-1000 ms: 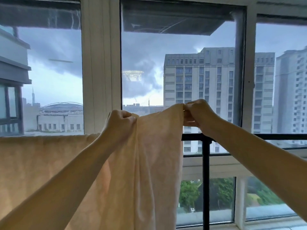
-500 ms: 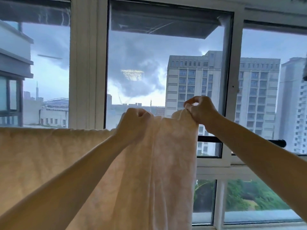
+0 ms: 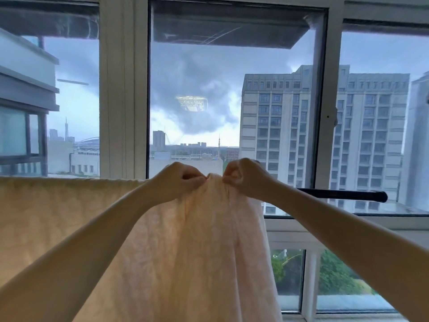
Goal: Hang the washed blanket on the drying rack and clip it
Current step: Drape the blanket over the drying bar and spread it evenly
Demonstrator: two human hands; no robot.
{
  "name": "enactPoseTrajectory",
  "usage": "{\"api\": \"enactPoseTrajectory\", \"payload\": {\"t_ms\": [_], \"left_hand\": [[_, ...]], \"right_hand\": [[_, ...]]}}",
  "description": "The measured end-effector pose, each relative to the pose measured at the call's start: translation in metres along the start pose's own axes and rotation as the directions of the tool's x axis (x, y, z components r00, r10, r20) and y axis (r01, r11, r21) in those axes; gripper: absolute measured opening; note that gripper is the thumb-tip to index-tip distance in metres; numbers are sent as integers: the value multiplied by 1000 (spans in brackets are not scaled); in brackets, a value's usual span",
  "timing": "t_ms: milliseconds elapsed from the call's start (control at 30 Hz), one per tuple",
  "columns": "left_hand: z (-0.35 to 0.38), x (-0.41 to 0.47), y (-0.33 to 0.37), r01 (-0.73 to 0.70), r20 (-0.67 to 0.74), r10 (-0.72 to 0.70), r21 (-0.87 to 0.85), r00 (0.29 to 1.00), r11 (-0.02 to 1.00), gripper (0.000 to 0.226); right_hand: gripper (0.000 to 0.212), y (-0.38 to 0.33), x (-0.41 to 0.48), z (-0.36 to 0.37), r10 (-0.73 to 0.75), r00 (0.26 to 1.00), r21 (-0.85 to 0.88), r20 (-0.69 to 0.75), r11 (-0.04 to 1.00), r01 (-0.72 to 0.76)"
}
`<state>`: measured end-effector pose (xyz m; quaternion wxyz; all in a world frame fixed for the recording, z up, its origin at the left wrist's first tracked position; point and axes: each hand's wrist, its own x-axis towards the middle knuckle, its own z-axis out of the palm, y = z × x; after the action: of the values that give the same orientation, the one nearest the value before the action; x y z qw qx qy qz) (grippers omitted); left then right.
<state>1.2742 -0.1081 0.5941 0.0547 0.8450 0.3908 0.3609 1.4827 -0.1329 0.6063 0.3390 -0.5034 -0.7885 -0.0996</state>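
A pale peach blanket [image 3: 69, 219] hangs over a horizontal black rack bar [image 3: 343, 195], covering the bar from the left edge of view to the middle. Only the bar's right end sticks out bare. My left hand [image 3: 176, 181] pinches the blanket's top fold near the middle. My right hand [image 3: 246, 176] grips the same bunched fold just to the right, the two hands nearly touching. Below them the cloth falls in long vertical folds [image 3: 209, 263]. No clip is visible.
Directly behind the rack stands a large window with white frames [image 3: 123, 89]; grey tower blocks and dark clouds lie outside. A white sill [image 3: 325, 225] and lower panes showing green trees sit under the bar's right end.
My hands have come together, bunching the blanket's top edge between them, and dropped lower toward the bar. The camera view has shifted, showing more of the bar's right end.
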Motion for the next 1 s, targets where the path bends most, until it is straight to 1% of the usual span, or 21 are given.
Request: {"api": "enactPoseTrajectory", "payload": {"t_ms": [67,133,233,333,400,500,600,667,700,767,800,867,933,1000], "left_hand": [[-8,-5,-14,13,-15,-13,43,1000,999,10],[-17,-12,-27,24,0,-24,67,1000,997,10],[-26,-16,-40,19,-7,-19,65,1000,998,8],[-28,-18,-48,25,-61,-23,35,998,999,10],[-28,-19,-51,28,-94,-27,7,995,1000,10],[-29,-21,-56,8,-139,-11,-25,990,1000,6],[-27,-21,-59,0,-144,-5,-34,990,999,10],[-24,-19,-59,4,-130,-6,-18,991,1000,15],[-23,-17,-59,-2,-125,2,0,992,1000,18],[-21,-15,-58,-25,-130,27,21,991,999,22],[-20,-14,-58,-31,-137,33,20,990,999,22],[-20,-15,-59,-26,-151,26,8,988,1000,22],[-22,-17,-62,-8,-166,5,-16,986,1000,23],[-24,-20,-64,2,-181,-10,-44,984,999,22]], "right_hand": [[8,0,0,3,-7,1000,16,-30,1000,7],[9,3,1,5,2,999,22,-51,1000,-1],[12,3,1,1,78,987,87,-142,994,-66],[14,6,3,-12,159,953,86,-257,986,-141],[14,15,0,-22,224,927,95,-301,974,-205],[15,38,-14,-34,347,891,126,-292,938,-324],[20,52,-30,-37,397,884,93,-248,918,-386],[9,51,-34,-36,407,882,161,-236,912,-377],[9,50,-33,-35,394,889,201,-232,914,-352],[24,45,-28,-30,294,939,202,-176,945,-257],[23,40,-26,-26,221,967,154,-130,967,-200],[18,31,-22,-18,109,993,27,-51,994,-108],[16,27,-17,-14,82,996,-11,-19,997,-82],[7,23,-16,-16,76,997,12,-21,997,-76]]}}
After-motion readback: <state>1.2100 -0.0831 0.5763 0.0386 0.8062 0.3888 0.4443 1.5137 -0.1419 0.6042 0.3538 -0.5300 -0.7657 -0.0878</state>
